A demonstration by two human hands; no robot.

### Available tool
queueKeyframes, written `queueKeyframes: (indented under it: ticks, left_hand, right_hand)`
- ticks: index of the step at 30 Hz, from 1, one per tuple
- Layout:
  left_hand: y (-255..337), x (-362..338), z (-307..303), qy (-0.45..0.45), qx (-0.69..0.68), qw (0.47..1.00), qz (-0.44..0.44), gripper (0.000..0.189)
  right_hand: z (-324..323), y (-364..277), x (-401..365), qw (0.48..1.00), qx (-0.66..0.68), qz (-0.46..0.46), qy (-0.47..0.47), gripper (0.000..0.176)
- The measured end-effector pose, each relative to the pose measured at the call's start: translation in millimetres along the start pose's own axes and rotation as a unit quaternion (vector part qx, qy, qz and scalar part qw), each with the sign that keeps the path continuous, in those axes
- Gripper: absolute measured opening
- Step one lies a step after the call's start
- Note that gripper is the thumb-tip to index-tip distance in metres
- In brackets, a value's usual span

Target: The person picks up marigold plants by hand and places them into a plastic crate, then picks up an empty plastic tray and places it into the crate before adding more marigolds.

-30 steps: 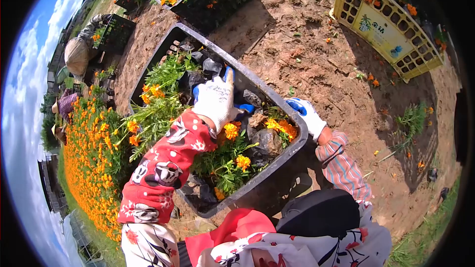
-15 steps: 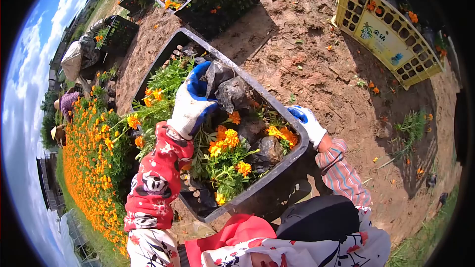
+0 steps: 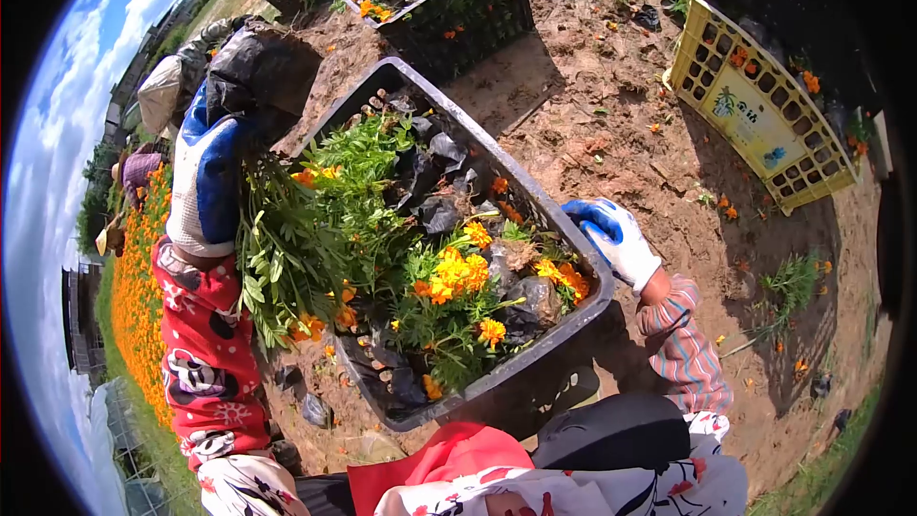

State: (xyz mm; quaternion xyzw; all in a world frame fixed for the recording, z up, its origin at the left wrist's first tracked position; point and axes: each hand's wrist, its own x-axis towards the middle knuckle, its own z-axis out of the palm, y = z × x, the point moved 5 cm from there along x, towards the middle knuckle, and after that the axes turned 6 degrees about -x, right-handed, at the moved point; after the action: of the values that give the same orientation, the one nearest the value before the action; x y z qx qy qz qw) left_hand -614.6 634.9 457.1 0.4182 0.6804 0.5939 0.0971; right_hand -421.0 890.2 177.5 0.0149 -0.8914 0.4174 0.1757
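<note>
the left hand (image 3: 212, 167), in a white-and-blue glove, is closed around a black-bagged marigold plant (image 3: 263, 72), holding it up at the left side of a black plastic crate (image 3: 521, 368), root bag uppermost and foliage hanging down. the right hand (image 3: 611, 241), also gloved, has its fingers bent against the crate's right edge, though i cannot tell how firmly they grip. more bagged marigolds (image 3: 458, 274) lie inside, with a yellow crate (image 3: 755, 105) farther off on the right.
</note>
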Motion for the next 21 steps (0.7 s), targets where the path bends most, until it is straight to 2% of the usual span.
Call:
queueKeyframes:
  ticks: [1,2,3,4,6,8,10,12,13,14,16,18,19,20,21]
  left_hand:
    - [5,-3,-6,0.01,0.007,1.0,0.003,0.053]
    - [6,-7,-11,0.019,0.018,1.0,-0.017,0.054]
    - [7,-11,-14,0.028,0.027,0.999,-0.038,0.056]
    - [11,-16,-12,0.033,0.02,0.999,-0.008,0.058]
    - [9,-24,-23,0.069,0.014,0.997,-0.01,0.06]
    - [14,-38,-21,0.09,0.018,0.995,-0.032,0.064]
    - [14,-51,-26,0.086,-0.02,0.996,-0.028,0.067]
    - [10,-72,-41,0.143,-0.007,0.989,-0.045,0.075]
    - [11,-81,-44,0.154,0.013,0.987,-0.052,0.076]
    - [17,-89,-45,0.165,0.034,0.984,-0.059,0.078]
    - [17,-109,-52,0.174,0.016,0.982,-0.071,0.08]
    - [11,-127,-62,0.191,0.034,0.977,-0.09,0.08]
    - [11,-135,-67,0.193,0.069,0.974,-0.092,0.08]
    - [11,-141,-73,0.192,0.105,0.971,-0.093,0.08]
    - [9,-148,-77,0.194,0.083,0.973,-0.09,0.08]
  right_hand:
    - [-20,-17,17,0.999,0.01,0.003,0.032,0.028]
    - [-41,-49,39,0.997,0.009,-0.037,0.071,0.028]
    - [-52,-81,59,0.985,-0.064,-0.129,0.099,0.029]
    - [-54,-112,80,0.986,-0.066,-0.141,0.051,0.029]
    - [-25,-148,112,0.949,-0.198,-0.241,-0.038,0.036]
    - [25,-158,145,0.916,-0.262,-0.24,-0.186,0.053]
    - [71,-163,157,0.869,-0.348,-0.29,-0.2,0.074]
    - [118,-158,162,0.866,-0.342,-0.28,-0.236,0.091]
    - [134,-155,162,0.875,-0.328,-0.277,-0.224,0.091]
    - [148,-158,161,0.854,-0.363,-0.285,-0.241,0.09]
    - [170,-153,157,0.843,-0.379,-0.327,-0.197,0.083]
    - [170,-152,166,0.843,-0.363,-0.326,-0.228,0.073]
    - [164,-150,175,0.845,-0.373,-0.313,-0.222,0.057]
    - [155,-144,180,0.877,-0.322,-0.326,-0.143,0.05]
    - [144,-134,193,0.912,-0.285,-0.234,-0.178,0.046]
